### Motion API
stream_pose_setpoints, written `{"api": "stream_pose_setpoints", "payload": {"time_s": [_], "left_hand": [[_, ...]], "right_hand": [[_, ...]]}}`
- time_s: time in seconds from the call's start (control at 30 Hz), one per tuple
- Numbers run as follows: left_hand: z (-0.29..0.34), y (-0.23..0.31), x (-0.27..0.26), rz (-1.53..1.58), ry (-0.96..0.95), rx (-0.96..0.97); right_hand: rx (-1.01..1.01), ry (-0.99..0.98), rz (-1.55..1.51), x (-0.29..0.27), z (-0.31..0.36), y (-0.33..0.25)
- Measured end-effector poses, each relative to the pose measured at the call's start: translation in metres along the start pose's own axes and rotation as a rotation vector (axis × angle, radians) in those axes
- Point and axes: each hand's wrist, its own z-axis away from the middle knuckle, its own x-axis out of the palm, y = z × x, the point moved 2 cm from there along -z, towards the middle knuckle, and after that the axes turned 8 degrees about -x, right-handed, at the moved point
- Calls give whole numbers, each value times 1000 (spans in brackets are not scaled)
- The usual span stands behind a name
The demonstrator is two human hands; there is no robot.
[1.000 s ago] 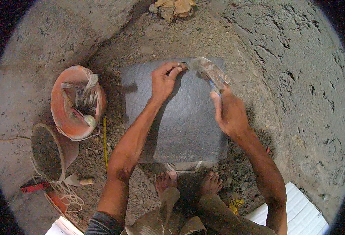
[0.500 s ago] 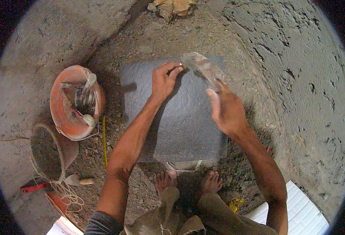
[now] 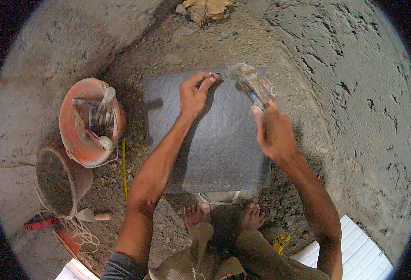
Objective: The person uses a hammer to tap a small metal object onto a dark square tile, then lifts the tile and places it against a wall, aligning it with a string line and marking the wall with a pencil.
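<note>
A square dark grey slab (image 3: pixel 224 140), lightly textured like a tile, lies in front of my feet. Over its far edge, my left hand (image 3: pixel 195 95) pinches a small brownish piece (image 3: pixel 218 78) between thumb and fingertips; its kind is too small to make out. My right hand (image 3: pixel 279 133), above the slab's right side, is closed round a hammer-like tool (image 3: pixel 261 88). Motion smears the tool's shape, though a blue patch shows near the grip. Its blurred far end hangs just right of my left fingertips; a gap separates the two.
Left of the slab stands an orange bucket (image 3: pixel 70 135) holding tools and cord. A second bucket (image 3: pixel 82 179) lies tipped nearby, with a trowel (image 3: pixel 86 215), rope (image 3: pixel 88 239) and yellow strip (image 3: pixel 124 168). A rough grey wall (image 3: pixel 369 102) rises right; white boxes (image 3: pixel 362 252) lie lower right.
My right hand has moved slightly right and nearer to me with the blurred tool, whose far end now sits farther from my left fingertips. My left hand has barely shifted.
</note>
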Motion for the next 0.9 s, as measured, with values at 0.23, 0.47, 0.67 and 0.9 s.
{"api": "stream_pose_setpoints", "payload": {"time_s": [0.23,0.47,0.67,0.9], "left_hand": [[2,4,2,-88,-22,-29],[4,12,2,-196,14,-12],[2,4,-1,-254,10,16],[1,-6,-1,-88,60,-2]], "right_hand": [[-43,3,-5,-3,0,-2],[-134,59,-17,2,1,3],[-115,26,79,13,-12,-5],[21,-74,5,9,-11,-6]]}}
